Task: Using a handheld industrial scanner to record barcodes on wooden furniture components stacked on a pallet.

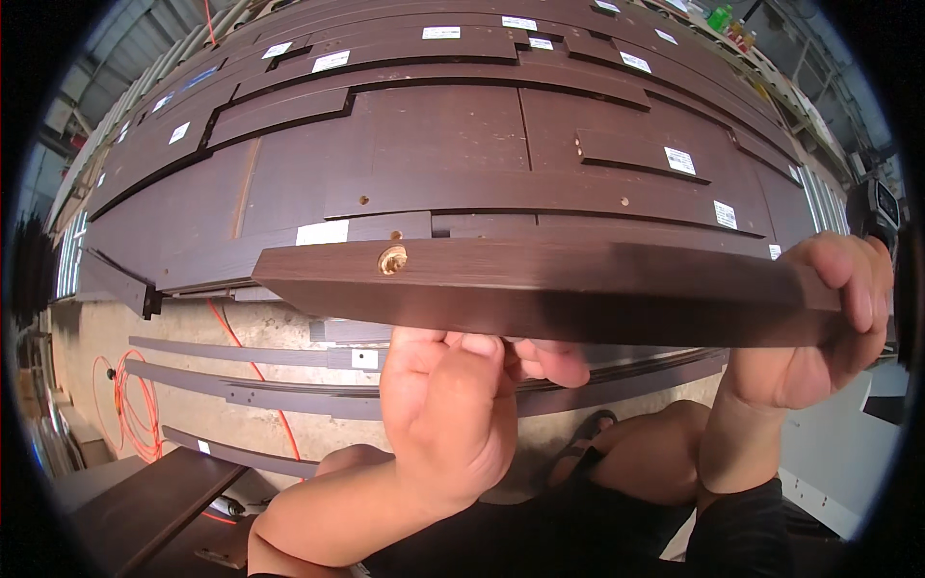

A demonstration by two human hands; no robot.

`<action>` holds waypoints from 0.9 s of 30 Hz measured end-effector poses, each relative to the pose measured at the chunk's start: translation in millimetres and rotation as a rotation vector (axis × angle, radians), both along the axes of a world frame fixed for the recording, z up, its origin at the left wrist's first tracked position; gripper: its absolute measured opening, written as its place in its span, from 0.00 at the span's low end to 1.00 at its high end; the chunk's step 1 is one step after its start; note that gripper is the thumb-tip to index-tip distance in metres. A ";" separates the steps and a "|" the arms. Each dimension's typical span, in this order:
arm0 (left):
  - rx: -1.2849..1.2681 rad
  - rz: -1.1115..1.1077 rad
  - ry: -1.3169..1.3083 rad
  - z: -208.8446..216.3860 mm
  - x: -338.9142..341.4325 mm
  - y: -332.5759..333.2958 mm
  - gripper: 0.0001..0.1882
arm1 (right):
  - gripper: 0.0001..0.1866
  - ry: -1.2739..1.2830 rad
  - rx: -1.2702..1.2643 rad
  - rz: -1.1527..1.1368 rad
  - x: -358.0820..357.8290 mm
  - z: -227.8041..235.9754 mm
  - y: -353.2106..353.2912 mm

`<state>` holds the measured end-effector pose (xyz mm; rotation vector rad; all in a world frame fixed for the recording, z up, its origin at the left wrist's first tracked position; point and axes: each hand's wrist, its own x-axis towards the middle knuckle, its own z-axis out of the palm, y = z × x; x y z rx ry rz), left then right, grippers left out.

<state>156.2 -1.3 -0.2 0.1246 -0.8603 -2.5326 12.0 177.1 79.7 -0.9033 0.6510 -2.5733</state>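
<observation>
Dark board (578, 289) edge-on between left hand (453, 405) and right hand (829, 318)

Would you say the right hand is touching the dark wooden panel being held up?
Touching. The head view shows the right hand wrapped around the end of the dark wooden panel, its fingers curled over the panel's top face.

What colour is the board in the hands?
Dark brown with fine wood grain, the board shows best in the head view.
</observation>
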 end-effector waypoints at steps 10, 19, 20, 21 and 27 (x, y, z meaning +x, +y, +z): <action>0.007 0.008 -0.006 3.8 1.4 -1.6 0.14 | 0.17 -0.020 -0.014 -0.018 2.6 1.6 -0.3; -0.082 0.052 -0.092 4.9 -5.9 -0.5 0.11 | 0.17 -0.069 -0.034 -0.014 3.7 2.6 -6.0; -0.083 0.054 -0.094 5.7 -5.9 -1.0 0.11 | 0.17 -0.067 -0.032 -0.013 2.5 1.9 -4.9; -0.077 0.060 -0.112 6.6 -5.9 -1.4 0.11 | 0.17 -0.066 -0.029 -0.013 1.4 1.1 -3.9; -0.094 0.066 -0.074 1.2 -8.2 1.4 0.13 | 0.14 0.015 0.014 0.012 -7.0 -3.7 -2.5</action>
